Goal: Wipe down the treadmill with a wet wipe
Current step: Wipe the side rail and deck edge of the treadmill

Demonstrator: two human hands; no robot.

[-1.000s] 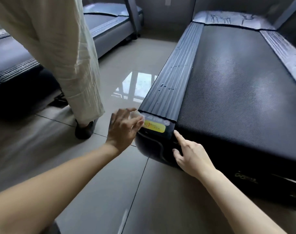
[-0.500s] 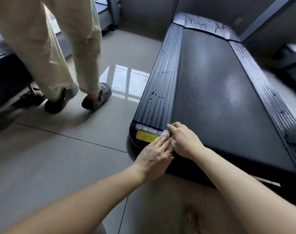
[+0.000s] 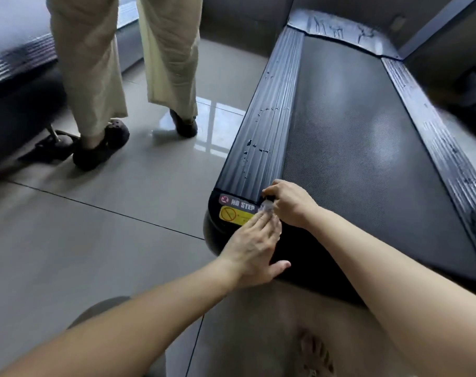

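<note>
Treadmill in front of me is black with a textured belt and ribbed grey side rails, water drops beaded on the left one; my wet wipe is a small crumpled whitish wad on the rear left corner cap, right by the NO STEP sticker.

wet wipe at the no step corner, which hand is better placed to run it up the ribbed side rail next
Probably the right hand: it pinches the wet wipe at the near end of the ribbed side rail, so it could push forward. The left hand lies with straight fingers touching the wipe, lower on the corner.
</note>
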